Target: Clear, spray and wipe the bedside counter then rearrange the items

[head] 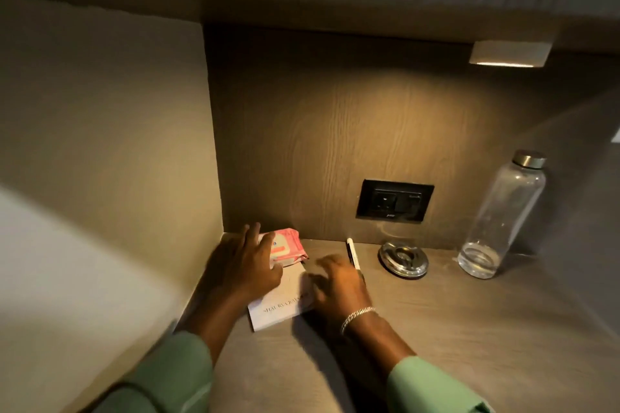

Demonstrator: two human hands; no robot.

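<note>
Pen (353, 253) lies pointing toward back wall, beside right hand (339, 285).

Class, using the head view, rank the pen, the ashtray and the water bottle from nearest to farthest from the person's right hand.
From the right hand:
1. Pen, at the fingertips, just right of the hand.
2. Ashtray, further right, below the socket.
3. Water bottle, far right on the counter.
</note>
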